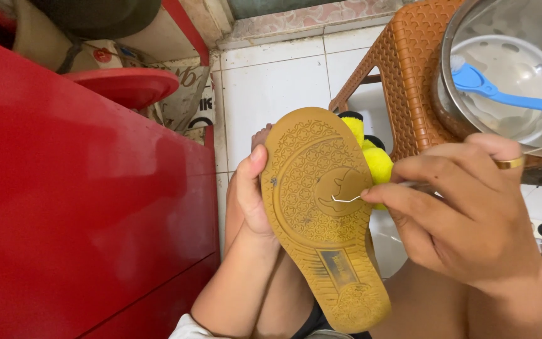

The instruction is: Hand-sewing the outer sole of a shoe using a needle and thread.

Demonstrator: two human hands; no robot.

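My left hand (pixel 250 194) grips a tan slipper (pixel 321 213) by its left edge, with the patterned rubber sole turned up toward me. Yellow fuzzy parts of the slipper's top (pixel 374 160) stick out behind the sole on the right. My right hand (pixel 459 213) pinches a thin metal hooked tool (pixel 346 199), whose bent tip rests on the round emblem in the middle of the sole. A gold ring sits on one finger of that hand.
A brown plastic woven stool (pixel 403 75) stands at upper right, carrying a steel basin (pixel 503 69) with a blue brush (pixel 509 91) in it. A red cabinet (pixel 76 207) fills the left side. White floor tiles (pixel 277 81) lie behind the slipper.
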